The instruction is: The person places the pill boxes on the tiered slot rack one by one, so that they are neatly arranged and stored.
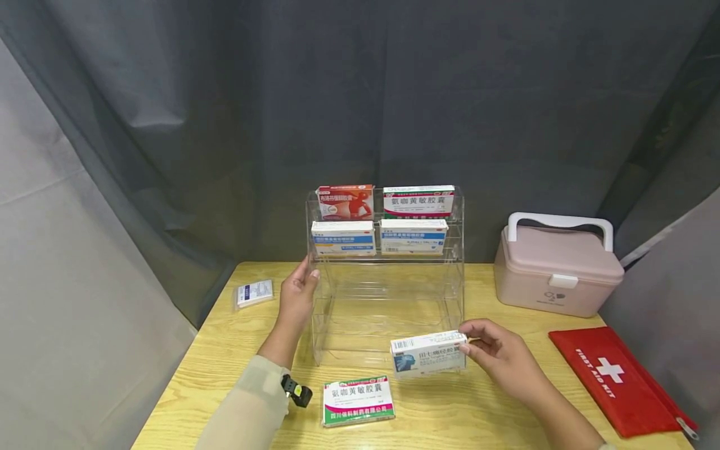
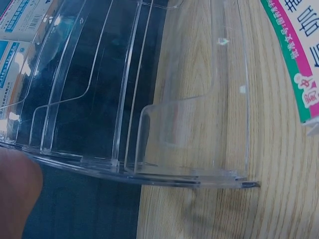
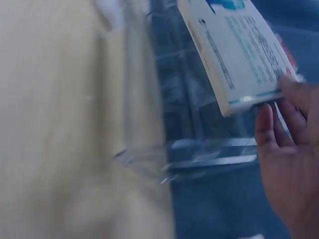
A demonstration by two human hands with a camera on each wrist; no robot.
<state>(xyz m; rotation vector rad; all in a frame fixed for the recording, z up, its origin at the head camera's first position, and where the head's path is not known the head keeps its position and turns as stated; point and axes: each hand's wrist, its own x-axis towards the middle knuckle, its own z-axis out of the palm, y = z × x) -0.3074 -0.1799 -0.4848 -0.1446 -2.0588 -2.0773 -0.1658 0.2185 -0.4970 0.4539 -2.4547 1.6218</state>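
My right hand (image 1: 497, 353) pinches one end of a white medicine box (image 1: 430, 356) with a blue picture, in front of the rack's lower right. In the right wrist view, thumb and fingers hold that box (image 3: 244, 50) by its end. At the rack's left side, my left hand (image 1: 298, 294) grips the edge of the clear tiered display rack (image 1: 388, 272). Only part of the left thumb (image 2: 20, 194) shows in the left wrist view. A green, white and pink medicine box (image 1: 359, 402) lies flat on the table before the rack.
The rack's upper tiers bear a red box (image 1: 345, 203), another green-and-pink box (image 1: 419, 203) and two blue-and-white boxes (image 1: 343, 239). A small packet (image 1: 254, 292) lies left. To the right are a pink case (image 1: 557, 275) and a red first aid pouch (image 1: 619, 381) on the wooden table (image 1: 472, 425).
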